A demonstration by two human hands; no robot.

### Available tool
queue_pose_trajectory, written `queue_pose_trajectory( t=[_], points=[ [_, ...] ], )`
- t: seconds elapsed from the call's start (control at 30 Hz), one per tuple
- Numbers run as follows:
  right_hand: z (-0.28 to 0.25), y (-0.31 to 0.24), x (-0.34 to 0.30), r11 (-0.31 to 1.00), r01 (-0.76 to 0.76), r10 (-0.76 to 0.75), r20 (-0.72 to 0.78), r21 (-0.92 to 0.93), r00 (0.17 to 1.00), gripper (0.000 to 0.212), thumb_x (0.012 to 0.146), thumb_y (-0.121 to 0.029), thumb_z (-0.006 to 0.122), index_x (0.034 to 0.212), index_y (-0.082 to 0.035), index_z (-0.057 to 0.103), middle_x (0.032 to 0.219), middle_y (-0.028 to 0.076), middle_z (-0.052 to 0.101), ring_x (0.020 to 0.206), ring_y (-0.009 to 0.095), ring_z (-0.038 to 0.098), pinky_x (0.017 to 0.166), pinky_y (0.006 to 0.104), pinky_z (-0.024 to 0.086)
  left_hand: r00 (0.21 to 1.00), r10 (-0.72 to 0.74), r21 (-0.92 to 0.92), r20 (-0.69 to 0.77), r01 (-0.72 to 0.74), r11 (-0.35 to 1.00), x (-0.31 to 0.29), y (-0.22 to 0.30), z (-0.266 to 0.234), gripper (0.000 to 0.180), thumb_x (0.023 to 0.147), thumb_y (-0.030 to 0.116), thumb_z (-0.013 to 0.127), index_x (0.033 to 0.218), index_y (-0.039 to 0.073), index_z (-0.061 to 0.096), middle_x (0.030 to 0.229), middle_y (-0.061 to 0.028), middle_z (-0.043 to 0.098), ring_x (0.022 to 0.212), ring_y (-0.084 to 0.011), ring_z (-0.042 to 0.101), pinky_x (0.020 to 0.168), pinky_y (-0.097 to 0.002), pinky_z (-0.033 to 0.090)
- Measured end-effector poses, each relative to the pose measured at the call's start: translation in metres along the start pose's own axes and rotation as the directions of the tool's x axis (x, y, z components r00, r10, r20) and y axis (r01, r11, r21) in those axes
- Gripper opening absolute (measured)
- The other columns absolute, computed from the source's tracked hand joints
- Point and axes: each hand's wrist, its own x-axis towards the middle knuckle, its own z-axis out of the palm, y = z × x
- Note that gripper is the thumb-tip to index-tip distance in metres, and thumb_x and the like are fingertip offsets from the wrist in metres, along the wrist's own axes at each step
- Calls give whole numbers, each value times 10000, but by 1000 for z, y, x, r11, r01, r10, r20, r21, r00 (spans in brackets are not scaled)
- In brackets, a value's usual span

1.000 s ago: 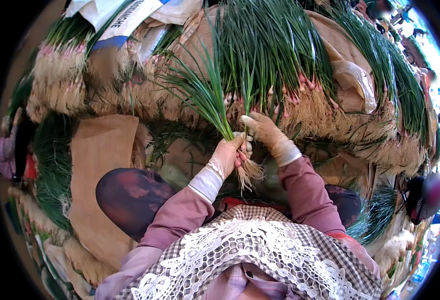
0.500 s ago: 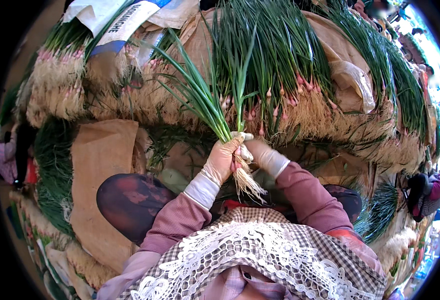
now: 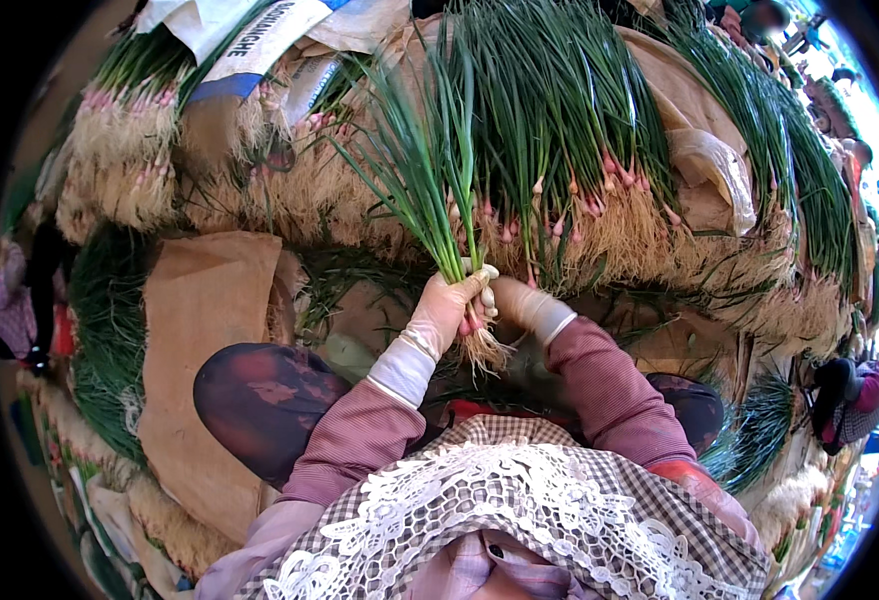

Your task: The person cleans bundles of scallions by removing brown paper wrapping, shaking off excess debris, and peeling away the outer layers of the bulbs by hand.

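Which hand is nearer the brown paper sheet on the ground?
Left. The left hand, gripping the bunch of green onions, is on the side of the brown paper sheet; the right hand lies beyond the bunch, farther away.

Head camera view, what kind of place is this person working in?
Probably an outdoor produce market or a farm sorting spot. Big stacks of green onions with pink bulbs and pale roots lie on brown sacking, and the left hand grips a bunch of green onions, the right hand beside it.
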Motion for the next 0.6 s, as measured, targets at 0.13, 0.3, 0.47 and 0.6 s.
queue_pose_trajectory(
  t=[0.13,0.3,0.47,0.6],
  points=[
    [2,-19,-18,926,-325,356,163,-193,920,351,659,-242,623,938,-38,562,814,116,601,703,212,585,622,306,461,999,22,-68,24,-20,998,-1,2,-4,231,821,147,491,1005,10,517,644,-34,534,523,-117,525,494,-242,471],
    [-28,-28,-64,784,-285,355,-21,551,935,269,787,-284,494,820,-23,546,706,89,599,672,289,562,616,360,432,977,-159,-297,-140,112,948,3,-13,-34,264,820,159,497,1015,-18,504,535,3,427,492,-102,444,489,-240,409],
    [-24,-16,-70,885,-448,443,-525,127,727,308,758,-343,518,901,-74,561,829,121,595,784,298,556,699,351,430,955,-278,-151,-99,262,953,0,-14,-12,243,819,117,471,1006,-36,498,473,33,381,474,-101,431,528,-270,433],
    [-3,19,-33,871,-458,491,-362,178,792,351,714,-353,551,924,-72,564,883,142,585,853,279,551,739,355,418,998,-33,-281,61,49,959,-4,6,3,233,807,116,497,957,-61,516,457,22,405,450,-107,453,538,-286,456]
  ],
)
